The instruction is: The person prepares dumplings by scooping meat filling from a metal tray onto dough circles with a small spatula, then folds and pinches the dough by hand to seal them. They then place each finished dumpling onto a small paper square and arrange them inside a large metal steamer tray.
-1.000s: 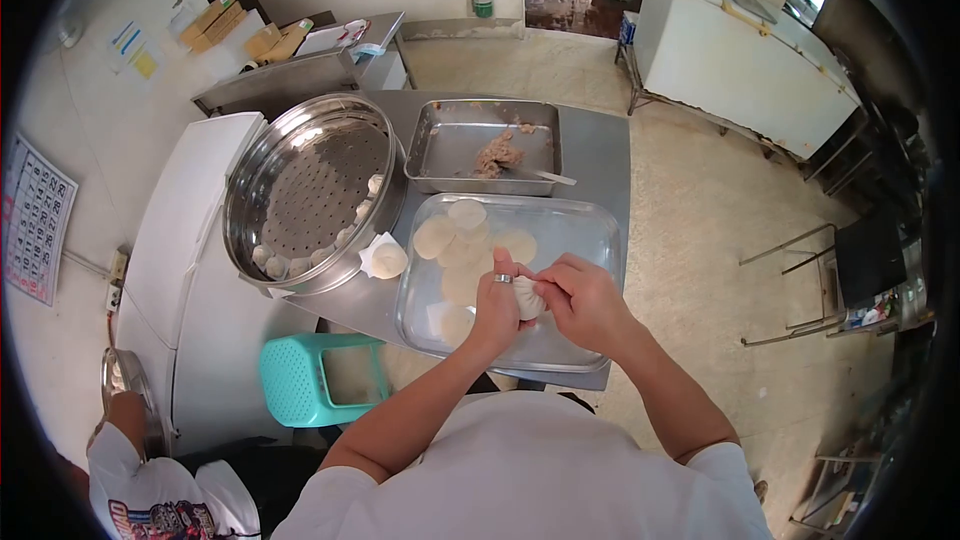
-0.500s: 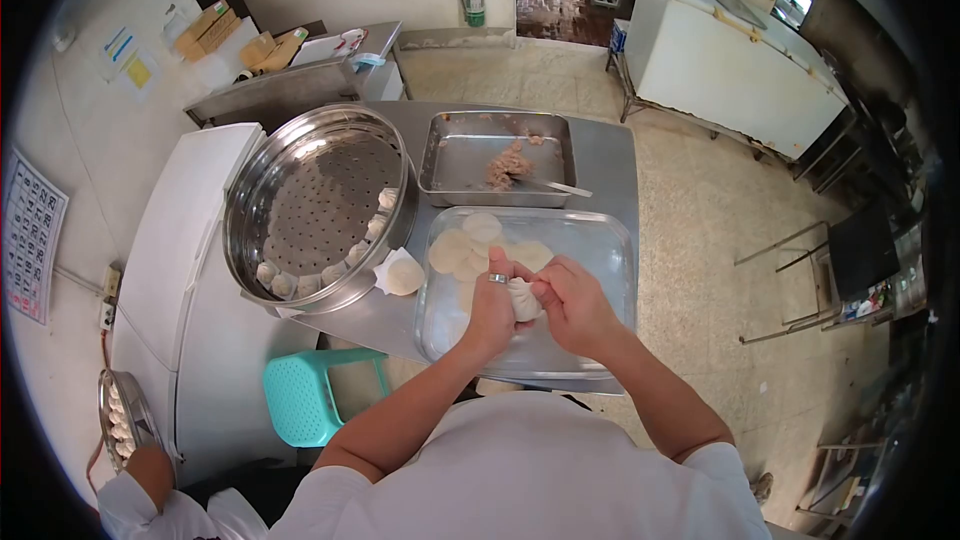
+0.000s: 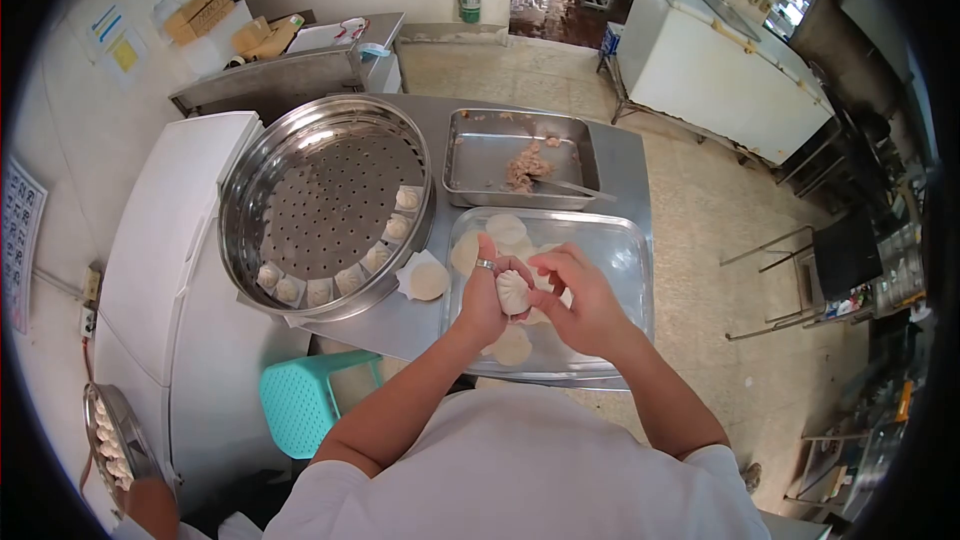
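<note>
Dumpling [image 3: 512,291]: we observe it held over the clear tray [image 3: 628,252], cupped in the left hand [image 3: 483,297], which is closed around it. The right hand [image 3: 577,297] meets it from the other side, fingertips [image 3: 537,265] pinching the dough top. Flat wrappers [image 3: 505,230] lie in the clear tray. Beyond that tray sits a metal pan [image 3: 478,165] with filling [image 3: 525,170]. Left of the tray stands a perforated steamer [image 3: 320,200] with finished dumplings [image 3: 350,278] along its rim.
</note>
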